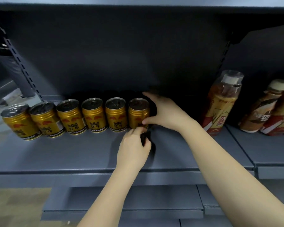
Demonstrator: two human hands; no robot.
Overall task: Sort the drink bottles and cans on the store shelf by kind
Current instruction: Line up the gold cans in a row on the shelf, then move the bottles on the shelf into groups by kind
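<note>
Six gold Red Bull cans stand in a row along the far part of the grey shelf, left of centre. Right hand grasps the rightmost can, thumb on its near face, fingers reaching behind. Left hand sits just near of that can, curled on something small and dark; cannot tell what. Tea bottle stands well right; a Nescafé bottle and others farther right.

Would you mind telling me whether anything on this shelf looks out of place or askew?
Nothing looks spilled or damaged. The six gold cans stand upright in one row. The right hand grips the rightmost can, and the left hand holds something small and dark by its base that I cannot identify. The bottles stand apart on the right.
</note>
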